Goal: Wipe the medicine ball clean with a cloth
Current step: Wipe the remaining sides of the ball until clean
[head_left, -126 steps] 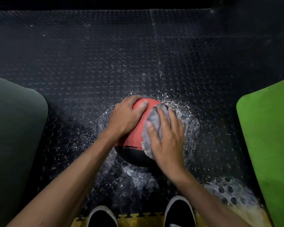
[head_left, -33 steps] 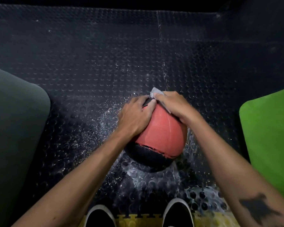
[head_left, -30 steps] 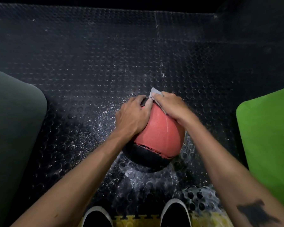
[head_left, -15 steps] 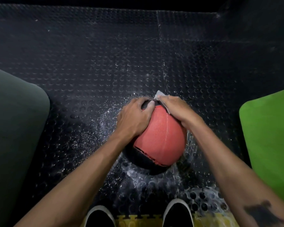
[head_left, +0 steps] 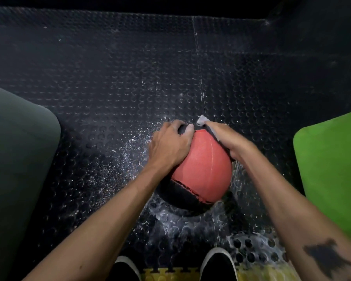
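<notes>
A red and black medicine ball (head_left: 203,171) sits on the wet black studded floor mat (head_left: 114,82) in front of my feet. My left hand (head_left: 170,146) lies over the ball's upper left side, fingers curled round its top. My right hand (head_left: 225,138) presses a grey cloth (head_left: 202,120) against the ball's far right side. Only a corner of the cloth sticks out beyond my fingertips; the remainder is hidden under the hand.
A dark grey-green pad (head_left: 18,159) borders the mat on the left and a bright green pad (head_left: 332,163) on the right. White splashes and foam (head_left: 249,246) lie around the ball. My two black shoes (head_left: 217,264) stand on a yellow strip (head_left: 170,275) at the bottom.
Over four seconds my right hand slid the cloth from the ball's near right side to its far top. In the last second both hands and the ball barely moved.
</notes>
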